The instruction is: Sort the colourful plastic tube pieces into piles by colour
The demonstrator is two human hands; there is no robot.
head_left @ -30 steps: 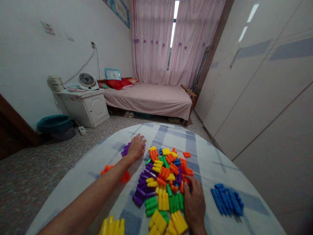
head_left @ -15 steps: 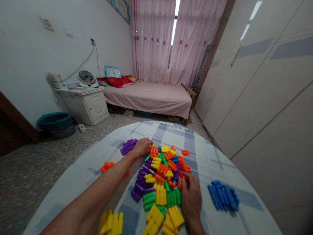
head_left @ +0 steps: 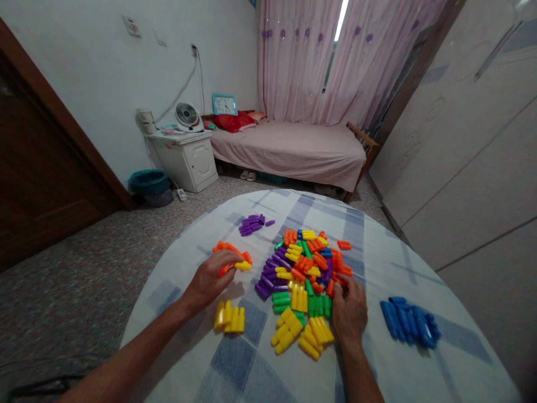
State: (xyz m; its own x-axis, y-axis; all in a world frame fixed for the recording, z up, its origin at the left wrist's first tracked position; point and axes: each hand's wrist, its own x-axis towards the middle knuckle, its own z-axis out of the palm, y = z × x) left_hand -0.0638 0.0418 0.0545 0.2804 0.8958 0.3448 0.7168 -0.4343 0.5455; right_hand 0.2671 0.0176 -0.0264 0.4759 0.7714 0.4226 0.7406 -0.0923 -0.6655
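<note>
My left hand (head_left: 213,275) is closed, pinching a yellow plastic building piece (head_left: 242,266) by its end above the table. Just behind it lies a small group of orange pieces (head_left: 229,247), partly covered by the fingers. A yellow group (head_left: 230,318) lies nearer to me, below that hand. My right hand (head_left: 351,307) rests at the right edge of the mixed pile (head_left: 304,263), thumb and forefinger apart against orange pieces (head_left: 338,263). Green pieces (head_left: 319,306) and purple pieces (head_left: 272,273) belong to the same pile.
Purple pieces (head_left: 251,225) form a group at the far left of the round table, whose checked cloth (head_left: 289,210) is white and blue. To the right sits a blue group (head_left: 409,323). Beyond the table stand a bed (head_left: 289,148), a white cabinet (head_left: 197,159) and a bin (head_left: 151,187).
My left hand has come back from the pile's far left side toward the orange group, carrying a yellow piece. The right hand stays at the pile's edge. The camera view has turned left.
</note>
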